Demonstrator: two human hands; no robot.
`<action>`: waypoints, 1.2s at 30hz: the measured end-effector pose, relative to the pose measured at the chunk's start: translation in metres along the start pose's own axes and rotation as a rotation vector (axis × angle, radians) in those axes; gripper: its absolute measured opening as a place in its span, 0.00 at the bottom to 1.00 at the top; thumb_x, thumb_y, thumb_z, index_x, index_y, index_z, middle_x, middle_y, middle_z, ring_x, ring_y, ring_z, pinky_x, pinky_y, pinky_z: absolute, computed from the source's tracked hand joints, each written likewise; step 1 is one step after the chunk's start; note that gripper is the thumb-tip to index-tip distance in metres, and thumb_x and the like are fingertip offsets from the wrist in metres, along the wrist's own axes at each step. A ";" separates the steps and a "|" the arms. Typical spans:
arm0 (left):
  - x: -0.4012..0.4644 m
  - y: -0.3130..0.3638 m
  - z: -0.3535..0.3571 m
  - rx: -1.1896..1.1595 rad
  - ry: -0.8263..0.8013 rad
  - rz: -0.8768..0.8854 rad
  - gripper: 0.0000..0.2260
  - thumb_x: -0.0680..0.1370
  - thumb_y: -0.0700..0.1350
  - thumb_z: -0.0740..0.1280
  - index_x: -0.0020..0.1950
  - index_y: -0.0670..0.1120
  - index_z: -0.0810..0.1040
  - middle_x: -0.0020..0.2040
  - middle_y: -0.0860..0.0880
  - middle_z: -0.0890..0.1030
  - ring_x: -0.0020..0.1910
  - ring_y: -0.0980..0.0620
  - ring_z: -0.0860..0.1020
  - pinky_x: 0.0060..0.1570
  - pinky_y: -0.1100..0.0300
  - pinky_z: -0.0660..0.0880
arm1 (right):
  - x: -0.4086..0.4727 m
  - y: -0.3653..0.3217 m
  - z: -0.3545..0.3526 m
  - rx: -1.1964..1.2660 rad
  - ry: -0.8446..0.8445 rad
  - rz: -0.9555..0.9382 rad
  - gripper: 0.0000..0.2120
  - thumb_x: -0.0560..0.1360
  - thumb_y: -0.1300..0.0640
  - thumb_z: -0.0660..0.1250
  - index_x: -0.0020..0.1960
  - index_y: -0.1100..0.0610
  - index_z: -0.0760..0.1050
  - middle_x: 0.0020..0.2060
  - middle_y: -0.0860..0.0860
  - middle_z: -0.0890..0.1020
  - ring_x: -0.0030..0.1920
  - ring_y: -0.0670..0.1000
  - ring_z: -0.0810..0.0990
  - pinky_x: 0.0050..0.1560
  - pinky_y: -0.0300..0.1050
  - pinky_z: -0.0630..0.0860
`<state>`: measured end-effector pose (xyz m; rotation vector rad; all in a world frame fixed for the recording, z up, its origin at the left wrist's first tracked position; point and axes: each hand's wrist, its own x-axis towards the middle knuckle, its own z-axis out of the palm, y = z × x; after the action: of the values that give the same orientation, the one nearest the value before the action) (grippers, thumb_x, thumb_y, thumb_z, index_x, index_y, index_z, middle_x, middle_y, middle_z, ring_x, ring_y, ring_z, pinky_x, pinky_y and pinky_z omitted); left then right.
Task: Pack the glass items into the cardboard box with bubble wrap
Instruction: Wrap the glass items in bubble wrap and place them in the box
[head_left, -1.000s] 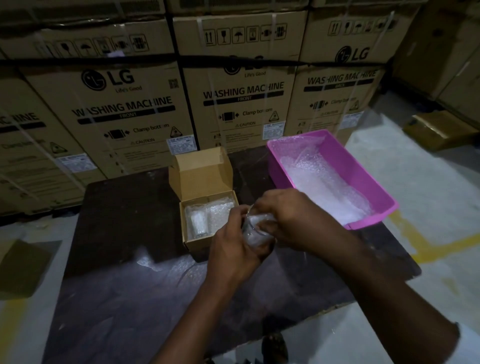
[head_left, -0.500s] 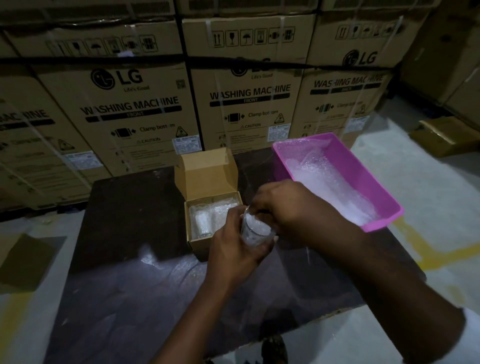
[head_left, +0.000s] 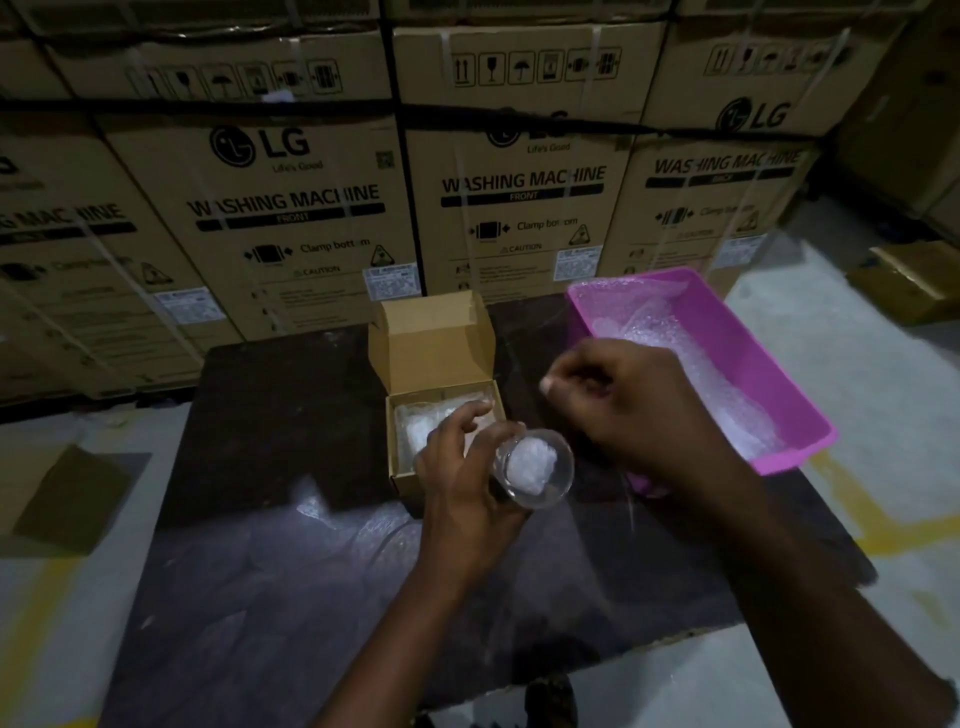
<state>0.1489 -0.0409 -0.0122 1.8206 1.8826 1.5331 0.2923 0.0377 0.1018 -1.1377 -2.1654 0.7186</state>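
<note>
Dim light. Stacked washing machine cartons (head_left: 291, 208) along far wall; pale concrete floor (head_left: 857, 364), yellow line (head_left: 883, 525) right; dark surface (head_left: 291, 415).
</note>
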 end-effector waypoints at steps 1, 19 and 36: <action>0.001 -0.002 0.000 0.012 0.039 0.036 0.25 0.65 0.46 0.79 0.59 0.55 0.74 0.61 0.48 0.71 0.57 0.48 0.73 0.54 0.49 0.73 | 0.003 0.002 0.001 0.209 -0.015 0.175 0.02 0.75 0.55 0.70 0.44 0.53 0.80 0.38 0.47 0.82 0.38 0.44 0.81 0.42 0.37 0.78; 0.067 -0.037 -0.050 -0.444 -0.471 -0.230 0.25 0.80 0.46 0.64 0.75 0.46 0.61 0.76 0.56 0.61 0.75 0.60 0.60 0.73 0.54 0.61 | 0.045 0.024 0.059 0.849 -0.218 0.245 0.17 0.78 0.67 0.62 0.67 0.62 0.72 0.57 0.61 0.81 0.53 0.53 0.81 0.45 0.39 0.79; 0.058 -0.146 0.026 -0.435 -0.404 -0.526 0.16 0.79 0.35 0.63 0.64 0.50 0.74 0.61 0.55 0.78 0.59 0.67 0.75 0.58 0.68 0.73 | 0.088 0.118 0.144 0.386 -0.444 0.348 0.19 0.75 0.61 0.70 0.65 0.63 0.74 0.58 0.56 0.80 0.55 0.52 0.80 0.58 0.48 0.77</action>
<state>0.0502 0.0533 -0.0938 1.2035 1.5179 1.1618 0.2130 0.1432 -0.0563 -1.2375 -2.0454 1.5973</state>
